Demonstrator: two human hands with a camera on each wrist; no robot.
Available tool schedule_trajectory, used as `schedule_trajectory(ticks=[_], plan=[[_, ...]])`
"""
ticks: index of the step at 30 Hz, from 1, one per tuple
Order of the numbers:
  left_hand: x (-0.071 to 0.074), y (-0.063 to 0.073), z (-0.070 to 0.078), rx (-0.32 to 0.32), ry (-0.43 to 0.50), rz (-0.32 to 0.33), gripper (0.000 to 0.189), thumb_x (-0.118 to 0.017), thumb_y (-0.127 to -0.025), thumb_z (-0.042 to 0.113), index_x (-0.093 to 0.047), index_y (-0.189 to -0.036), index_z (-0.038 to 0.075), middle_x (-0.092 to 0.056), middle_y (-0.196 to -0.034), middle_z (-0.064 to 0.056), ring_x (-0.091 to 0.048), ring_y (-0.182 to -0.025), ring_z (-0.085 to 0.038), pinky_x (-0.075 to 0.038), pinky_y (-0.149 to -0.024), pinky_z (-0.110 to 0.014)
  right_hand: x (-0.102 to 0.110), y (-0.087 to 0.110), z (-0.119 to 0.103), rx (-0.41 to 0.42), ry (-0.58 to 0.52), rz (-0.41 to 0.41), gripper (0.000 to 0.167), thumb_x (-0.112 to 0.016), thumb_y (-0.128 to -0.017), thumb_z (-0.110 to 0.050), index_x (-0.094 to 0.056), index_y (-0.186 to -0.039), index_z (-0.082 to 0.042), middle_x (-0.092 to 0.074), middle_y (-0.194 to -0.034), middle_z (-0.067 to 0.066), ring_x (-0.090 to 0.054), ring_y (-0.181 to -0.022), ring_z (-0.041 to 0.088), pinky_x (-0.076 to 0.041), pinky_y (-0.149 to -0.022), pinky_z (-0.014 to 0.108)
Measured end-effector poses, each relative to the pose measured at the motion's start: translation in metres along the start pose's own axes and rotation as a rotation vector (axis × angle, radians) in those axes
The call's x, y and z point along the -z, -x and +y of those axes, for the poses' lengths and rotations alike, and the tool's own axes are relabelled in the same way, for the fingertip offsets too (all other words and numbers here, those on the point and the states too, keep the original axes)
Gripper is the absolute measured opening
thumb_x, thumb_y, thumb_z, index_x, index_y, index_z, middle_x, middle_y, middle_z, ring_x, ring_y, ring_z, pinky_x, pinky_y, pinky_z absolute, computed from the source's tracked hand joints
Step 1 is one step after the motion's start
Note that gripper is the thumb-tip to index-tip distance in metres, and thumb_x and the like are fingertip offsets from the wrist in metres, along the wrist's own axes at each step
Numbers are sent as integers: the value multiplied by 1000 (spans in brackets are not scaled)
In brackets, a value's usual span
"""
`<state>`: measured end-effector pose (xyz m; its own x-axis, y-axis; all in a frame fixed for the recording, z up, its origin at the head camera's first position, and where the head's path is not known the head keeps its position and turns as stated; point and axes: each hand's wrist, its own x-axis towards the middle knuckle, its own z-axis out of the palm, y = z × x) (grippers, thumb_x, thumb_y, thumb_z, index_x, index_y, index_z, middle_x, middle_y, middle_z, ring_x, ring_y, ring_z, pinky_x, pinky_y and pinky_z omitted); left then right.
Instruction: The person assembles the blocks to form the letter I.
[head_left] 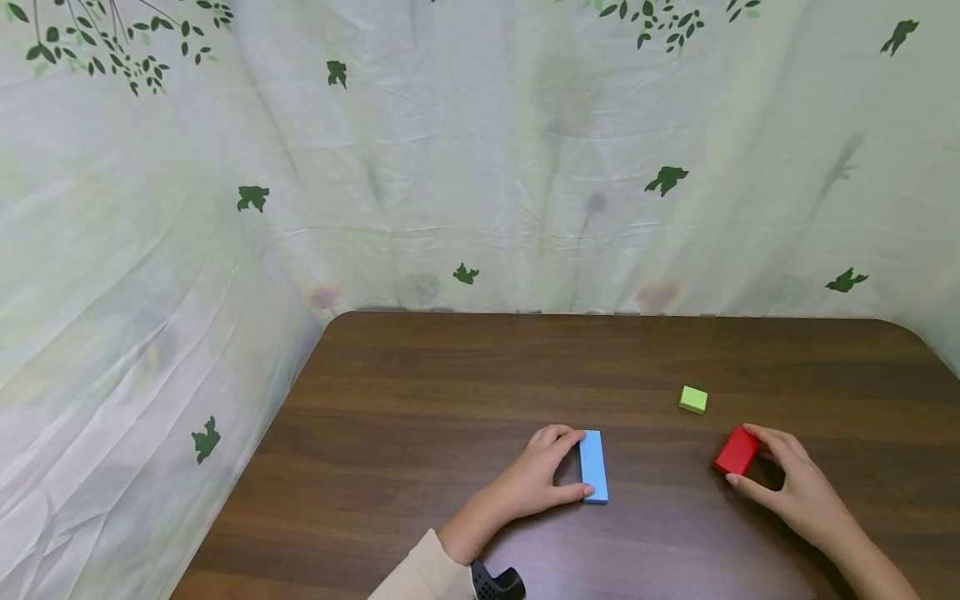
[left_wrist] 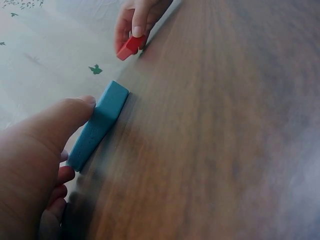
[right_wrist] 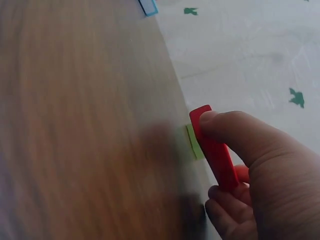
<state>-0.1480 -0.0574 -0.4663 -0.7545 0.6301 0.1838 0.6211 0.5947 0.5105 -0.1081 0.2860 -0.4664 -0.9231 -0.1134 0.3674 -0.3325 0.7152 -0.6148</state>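
My left hand (head_left: 536, 475) grips a long flat blue block (head_left: 594, 467) by its two ends, thumb at the near end and fingers at the far end. The left wrist view shows this blue block (left_wrist: 102, 125) close over the brown surface. Further right, my right hand (head_left: 798, 487) pinches a red rectangular block (head_left: 736, 451) between thumb and fingers, tilted in the head view. In the right wrist view the thumb lies along the red block (right_wrist: 215, 150). A small light green block (head_left: 693, 399) sits on the table beyond the red one, partly hidden behind it in the right wrist view.
Both hands are over a dark brown wooden table (head_left: 420, 375) with rounded far corners. A pale curtain (head_left: 480, 167) with green bird and leaf prints hangs along the back and left edges. A black strap device (head_left: 498, 582) is on the left wrist.
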Motion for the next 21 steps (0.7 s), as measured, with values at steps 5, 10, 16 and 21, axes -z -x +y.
schedule_trajectory(ticks=[5, 10, 16, 21], plan=[[0, 0, 0, 4, 4, -4, 67, -61, -82, 44, -37, -136, 13, -39, -125, -3, -33, -119, -18, -32, -96, -32, -4, -1, -8, 28, -3, -2, 71, -80, -66, -15, -45, -127, -2, -43, -117, 11, -33, -101, -12, -20, -80, -1], [0, 0, 0, 9, 10, -11, 67, -61, -82, 45, -36, -136, 14, -39, -126, -3, -33, -119, -18, -33, -96, -32, -11, 0, -15, 58, -6, -7, 71, -80, -65, -15, -46, -127, -4, -44, -117, 7, -31, -106, -9, -19, -82, 1], [-1, 0, 0, 5, 4, -6, 67, -61, -82, 45, -37, -136, 14, -39, -126, -3, -33, -119, -18, -32, -96, -33, -18, 1, -23, 98, -34, -17, 72, -81, -64, -12, -47, -127, -7, -44, -117, 3, -34, -106, -6, -21, -82, 2], [-1, 0, 0, 0, -2, 1, 67, -61, -81, 44, -38, -135, 13, -40, -125, -3, -33, -119, -18, -32, -96, -32, -24, 0, -30, 173, -45, -23, 75, -82, -60, -6, -48, -126, -5, -45, -118, 1, -37, -106, -2, -23, -84, 3]])
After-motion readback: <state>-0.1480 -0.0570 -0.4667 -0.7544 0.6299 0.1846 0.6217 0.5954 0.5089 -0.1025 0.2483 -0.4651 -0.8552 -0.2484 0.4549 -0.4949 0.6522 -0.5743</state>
